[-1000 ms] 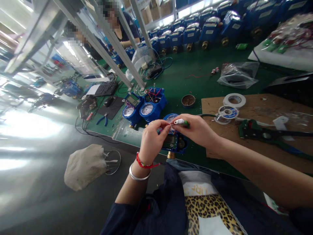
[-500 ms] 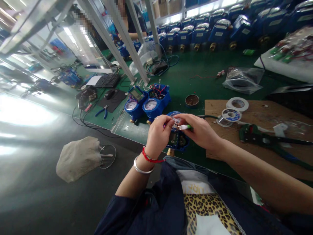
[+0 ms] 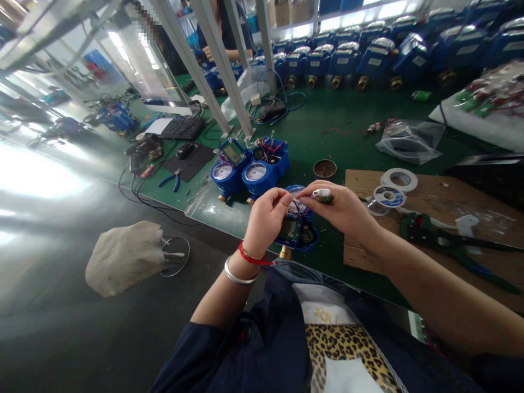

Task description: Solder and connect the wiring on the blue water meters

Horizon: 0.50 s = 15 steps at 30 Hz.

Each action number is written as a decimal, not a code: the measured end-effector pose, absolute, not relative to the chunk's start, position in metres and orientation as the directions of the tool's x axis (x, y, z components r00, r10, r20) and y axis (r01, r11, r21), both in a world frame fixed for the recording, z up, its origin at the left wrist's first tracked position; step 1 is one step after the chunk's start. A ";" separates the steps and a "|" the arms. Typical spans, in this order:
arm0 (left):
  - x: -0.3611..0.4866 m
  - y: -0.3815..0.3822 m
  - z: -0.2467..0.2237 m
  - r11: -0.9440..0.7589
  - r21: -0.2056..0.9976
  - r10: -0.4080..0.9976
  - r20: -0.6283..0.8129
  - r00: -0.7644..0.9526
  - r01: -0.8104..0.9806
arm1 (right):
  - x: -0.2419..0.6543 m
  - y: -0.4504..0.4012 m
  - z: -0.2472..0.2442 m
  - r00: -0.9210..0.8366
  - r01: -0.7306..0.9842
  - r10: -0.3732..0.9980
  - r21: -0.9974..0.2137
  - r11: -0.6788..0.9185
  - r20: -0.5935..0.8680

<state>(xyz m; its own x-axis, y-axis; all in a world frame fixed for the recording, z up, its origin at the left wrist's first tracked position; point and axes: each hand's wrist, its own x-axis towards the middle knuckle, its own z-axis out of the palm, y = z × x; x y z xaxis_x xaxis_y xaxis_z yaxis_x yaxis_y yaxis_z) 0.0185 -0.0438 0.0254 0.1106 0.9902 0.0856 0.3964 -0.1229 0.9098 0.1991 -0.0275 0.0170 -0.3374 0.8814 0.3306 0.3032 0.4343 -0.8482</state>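
An opened blue meter [image 3: 306, 234] with a round dial, a small circuit board and a brass fitting lies at the table edge below both hands. My left hand [image 3: 268, 215] is closed in a pinch over its dial, at thin dark wires [image 3: 295, 207]. Close beside it, the fingertips of my right hand [image 3: 338, 204] pinch at the same wires. A white-tipped tool [image 3: 322, 193] is also held in my right hand, pointing away from the wires. Two more opened blue meters [image 3: 262, 172] [image 3: 229, 166] stand to the left.
A small round tin [image 3: 325, 168] stands behind my right hand. On a brown board [image 3: 356, 256] at right are a tape roll [image 3: 399, 180], a wire spool [image 3: 388, 196] and a green-handled tool [image 3: 421, 229]. Blue meters [image 3: 344, 59] line the back, where a person [image 3: 233, 33] is.
The tool in my right hand has swung up and away from the wires. Both hands stay over the meter with their fingertips close together. The camera view has shifted slightly.
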 end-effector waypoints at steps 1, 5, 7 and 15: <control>0.019 -0.044 0.026 -0.119 0.913 0.991 0.083 0.107 0.391 | 0.198 -0.028 0.018 -0.316 0.323 0.903 -0.862 0.392 0.292; 0.019 -0.044 0.027 -0.095 0.923 0.993 0.062 0.098 0.373 | 0.205 -0.032 0.019 -0.266 0.376 0.963 -0.917 0.135 0.033; 0.019 -0.043 0.027 -0.083 0.929 0.994 0.050 0.100 0.361 | 0.212 -0.035 0.018 -0.299 0.314 0.951 -0.949 0.014 -0.085; 0.022 -0.042 0.026 -0.085 0.939 0.993 0.051 0.110 0.332 | 0.208 -0.035 0.026 -0.291 0.471 0.956 -0.875 0.114 -0.032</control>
